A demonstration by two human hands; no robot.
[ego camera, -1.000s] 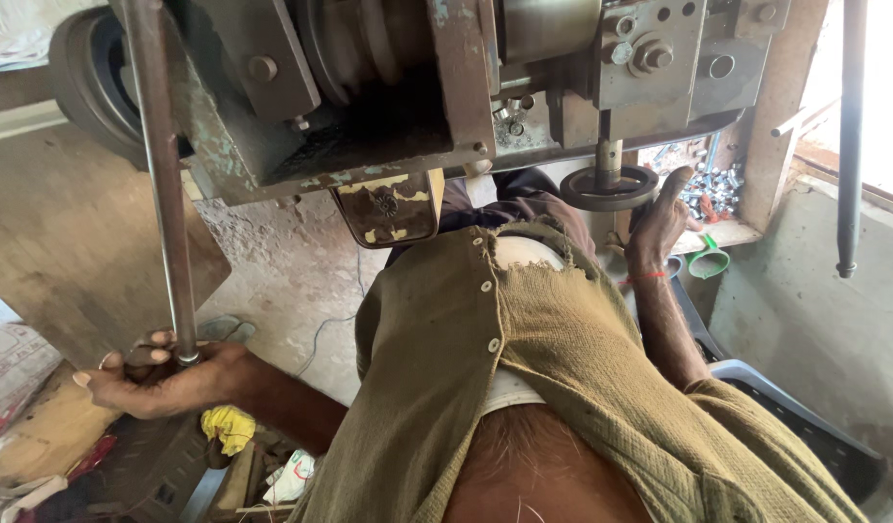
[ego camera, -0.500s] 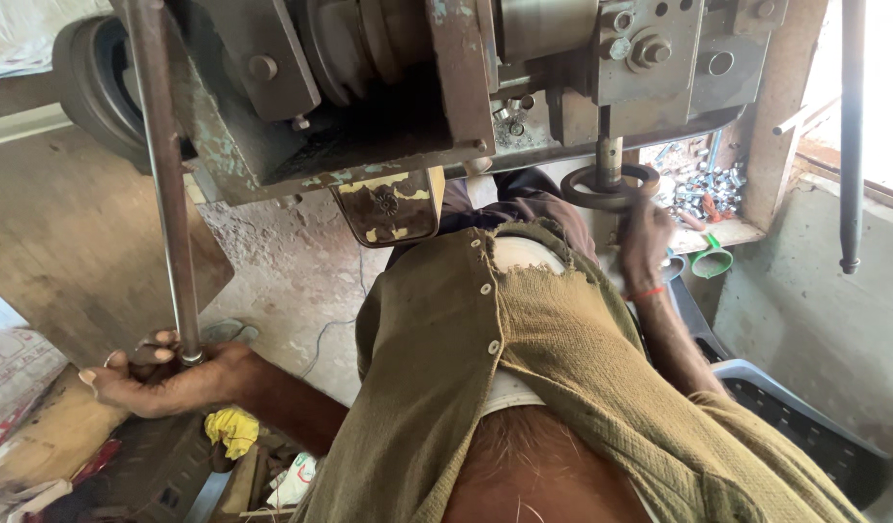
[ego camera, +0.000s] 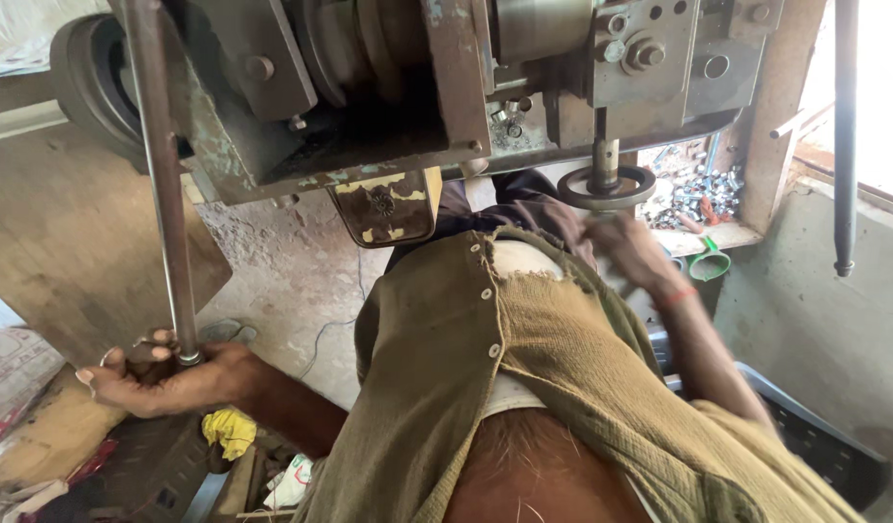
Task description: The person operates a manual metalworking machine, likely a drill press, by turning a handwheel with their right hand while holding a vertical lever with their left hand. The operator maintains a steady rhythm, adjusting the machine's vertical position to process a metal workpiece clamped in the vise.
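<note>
My left hand (ego camera: 175, 383) is wrapped around the lower end of a long upright metal lever rod (ego camera: 161, 194) at the left. The rod runs up beside a heavy grey press machine (ego camera: 398, 87). My right hand (ego camera: 628, 250) is blurred, just below a round metal disc (ego camera: 574, 189) on a vertical spindle under the machine's right side. Whether its fingers hold a small piece I cannot make out. My olive shirt (ego camera: 562, 387) fills the lower middle of the view.
A heap of small shiny metal parts (ego camera: 703, 194) lies on a ledge behind the disc, with a green scoop (ego camera: 710, 263) at its front. A dark plastic crate (ego camera: 814, 446) stands lower right. A yellow rag (ego camera: 231, 431) lies lower left. A second rod (ego camera: 843, 136) hangs at far right.
My right hand has come down and away from the round disc and is now blurred with motion. My left hand stays closed on the lever rod.
</note>
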